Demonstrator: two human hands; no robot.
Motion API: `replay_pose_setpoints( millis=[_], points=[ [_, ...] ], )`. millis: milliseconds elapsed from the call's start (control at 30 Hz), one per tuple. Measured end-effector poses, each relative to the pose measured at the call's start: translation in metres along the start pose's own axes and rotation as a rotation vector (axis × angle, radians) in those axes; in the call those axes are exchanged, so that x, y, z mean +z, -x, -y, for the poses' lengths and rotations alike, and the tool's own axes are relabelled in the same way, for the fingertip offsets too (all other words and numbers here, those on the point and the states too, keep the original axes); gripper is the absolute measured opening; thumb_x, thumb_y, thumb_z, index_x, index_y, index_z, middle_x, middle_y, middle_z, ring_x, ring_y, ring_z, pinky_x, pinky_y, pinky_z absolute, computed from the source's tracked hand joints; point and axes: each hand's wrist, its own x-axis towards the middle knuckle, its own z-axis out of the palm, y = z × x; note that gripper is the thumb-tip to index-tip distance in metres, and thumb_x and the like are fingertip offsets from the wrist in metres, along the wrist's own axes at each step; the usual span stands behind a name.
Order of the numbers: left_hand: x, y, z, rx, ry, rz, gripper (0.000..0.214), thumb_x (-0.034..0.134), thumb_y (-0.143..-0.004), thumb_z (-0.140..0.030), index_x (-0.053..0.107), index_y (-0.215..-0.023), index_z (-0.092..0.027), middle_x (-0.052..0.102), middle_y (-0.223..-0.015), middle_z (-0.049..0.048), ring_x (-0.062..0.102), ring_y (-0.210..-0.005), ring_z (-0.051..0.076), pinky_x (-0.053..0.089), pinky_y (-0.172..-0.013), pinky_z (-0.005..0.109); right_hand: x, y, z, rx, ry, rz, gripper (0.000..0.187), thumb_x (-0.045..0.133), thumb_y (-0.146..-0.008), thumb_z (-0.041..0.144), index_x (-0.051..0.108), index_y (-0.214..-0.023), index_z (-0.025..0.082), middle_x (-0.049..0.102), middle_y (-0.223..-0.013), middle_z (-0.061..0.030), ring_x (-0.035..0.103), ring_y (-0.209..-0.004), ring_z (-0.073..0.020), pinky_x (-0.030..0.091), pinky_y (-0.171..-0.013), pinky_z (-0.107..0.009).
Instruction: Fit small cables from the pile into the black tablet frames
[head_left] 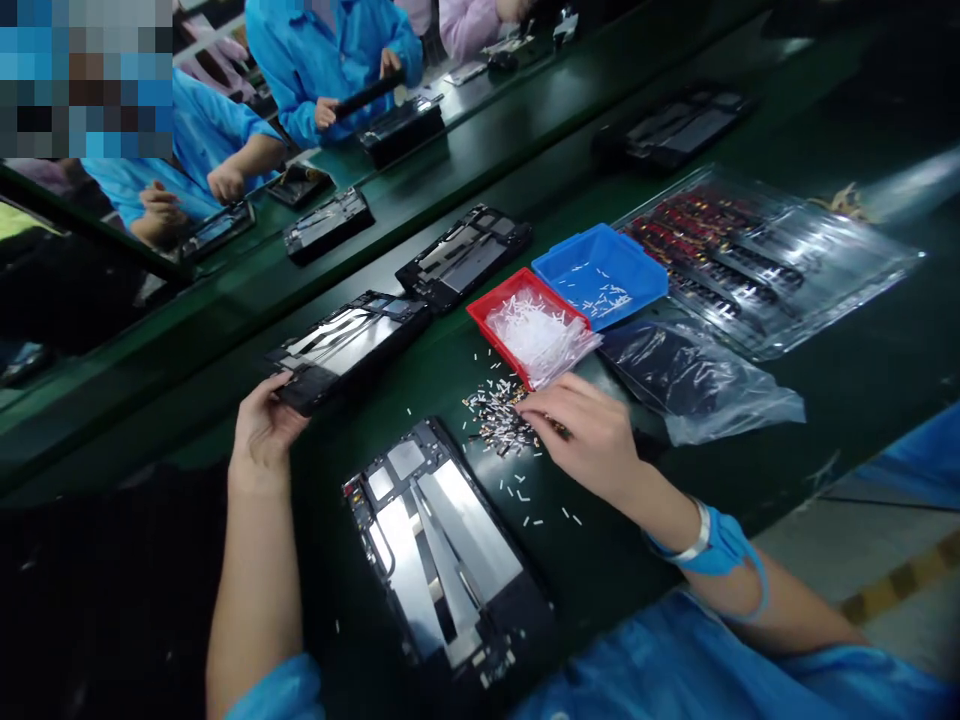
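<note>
My left hand (266,420) grips the near left corner of an opened tablet (352,340), its silver inner plates facing up. My right hand (589,435), fingers pinched together, reaches into a pile of small white and dark parts (499,420); what the fingertips hold is hidden. A second opened tablet (465,540) lies face down in front of me, between my arms. Just beyond my right hand is a red bin (480,318) with a plastic bag of small white pieces (532,335).
A blue bin (637,265) with scattered white pieces touches the red one. To its right lie a clear tray (840,270) of red and black parts and a plastic bag (697,380). Further tablets (469,255) line the green bench. Co-workers in blue (292,60) work opposite.
</note>
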Motion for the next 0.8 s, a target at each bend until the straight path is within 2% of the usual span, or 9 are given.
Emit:
replay_pose_setpoints(
  millis=[133, 233, 267, 300, 400, 500, 633, 733, 800],
  points=[
    [0.02, 0.096, 0.0, -0.097, 0.261, -0.31, 0.01, 0.047, -0.079, -0.02, 0.058, -0.081, -0.02, 0.066, -0.066, -0.002, 0.067, -0.082, 0.016, 0.056, -0.073, 0.026, -0.003, -0.002, 0.0, 0.069, -0.065, 0.004, 0.017, 0.056, -0.085, 0.01, 0.067, -0.075, 0.02, 0.072, -0.075, -0.0023, 0.063, -0.072, -0.0153, 0.051, -0.061, -0.029],
    [0.04, 0.191, 0.007, -0.418, 0.664, -0.658, 0.021, 0.055, -0.075, -0.017, 0.067, -0.092, -0.02, 0.072, -0.077, -0.0005, 0.07, -0.082, 0.017, 0.057, -0.073, 0.023, -0.005, -0.003, -0.001, 0.189, -0.133, 0.016, 0.015, 0.06, -0.081, 0.012, 0.066, -0.071, 0.021, 0.07, -0.072, -0.0018, 0.062, -0.069, -0.0153, 0.049, -0.06, -0.029],
    [0.046, 0.221, 0.012, -0.49, 0.726, -0.701, 0.024, 0.057, -0.074, -0.017, 0.069, -0.094, -0.022, 0.073, -0.077, -0.0002, 0.07, -0.079, 0.017, 0.057, -0.07, 0.022, -0.004, -0.003, -0.002, 0.25, -0.159, 0.018, 0.013, 0.062, -0.079, 0.013, 0.067, -0.07, 0.021, 0.069, -0.071, -0.0011, 0.061, -0.066, -0.0147, 0.049, -0.059, -0.028],
    [0.054, 0.249, 0.019, -0.53, 0.791, -0.666, 0.026, 0.059, -0.074, -0.018, 0.071, -0.097, -0.024, 0.074, -0.082, -0.0002, 0.071, -0.082, 0.018, 0.057, -0.07, 0.022, -0.004, -0.003, -0.003, 0.318, -0.194, 0.016, 0.01, 0.064, -0.077, 0.014, 0.067, -0.07, 0.022, 0.069, -0.07, -0.0005, 0.061, -0.064, -0.0142, 0.048, -0.057, -0.028],
    [0.081, 0.308, 0.037, -0.554, 0.977, -0.52, 0.031, 0.069, -0.075, -0.021, 0.071, -0.104, -0.032, 0.074, -0.099, -0.003, 0.069, -0.097, 0.019, 0.056, -0.083, 0.024, 0.001, -0.003, -0.003, 0.519, -0.337, -0.008, 0.006, 0.072, -0.068, 0.02, 0.068, -0.072, 0.022, 0.068, -0.07, 0.0007, 0.061, -0.063, -0.0143, 0.047, -0.056, -0.028],
    [0.109, 0.329, 0.047, -0.573, 1.101, -0.329, 0.026, 0.075, -0.074, -0.024, 0.074, -0.099, -0.031, 0.074, -0.101, -0.0014, 0.068, -0.101, 0.019, 0.052, -0.092, 0.027, 0.007, -0.004, 0.007, 0.615, -0.484, 0.003, 0.015, 0.078, -0.061, 0.024, 0.066, -0.07, 0.022, 0.068, -0.069, 0.0013, 0.062, -0.065, -0.0146, 0.048, -0.059, -0.028],
    [0.122, 0.326, 0.054, -0.579, 1.15, 0.214, 0.028, 0.073, -0.077, -0.035, 0.075, -0.1, -0.019, 0.071, -0.111, 0.0107, 0.062, -0.113, 0.027, 0.048, -0.097, 0.038, 0.015, -0.006, 0.047, 0.651, -0.593, 0.215, 0.016, 0.078, -0.06, 0.026, 0.065, -0.069, 0.022, 0.066, -0.066, 0.0011, 0.061, -0.063, -0.0133, 0.049, -0.058, -0.027],
    [0.111, 0.323, 0.057, -0.59, 1.091, 0.666, 0.045, 0.072, -0.078, -0.037, 0.066, -0.119, -0.02, 0.06, -0.129, 0.0125, 0.052, -0.125, 0.03, 0.042, -0.102, 0.044, 0.027, -0.006, 0.086, 0.672, -0.686, 0.451, 0.022, 0.08, -0.059, 0.03, 0.062, -0.068, 0.02, 0.067, -0.07, -0.0001, 0.061, -0.062, -0.0127, 0.05, -0.056, -0.026],
    [0.096, 0.321, 0.056, -0.456, 0.948, 0.87, 0.043, 0.071, -0.079, -0.035, 0.066, -0.12, -0.022, 0.058, -0.133, 0.0114, 0.051, -0.126, 0.029, 0.04, -0.104, 0.044, 0.04, -0.005, 0.109, 0.691, -0.731, 0.609, 0.025, 0.08, -0.059, 0.033, 0.06, -0.068, 0.019, 0.067, -0.071, -0.0008, 0.062, -0.062, -0.0126, 0.049, -0.056, -0.026]
  ],
)
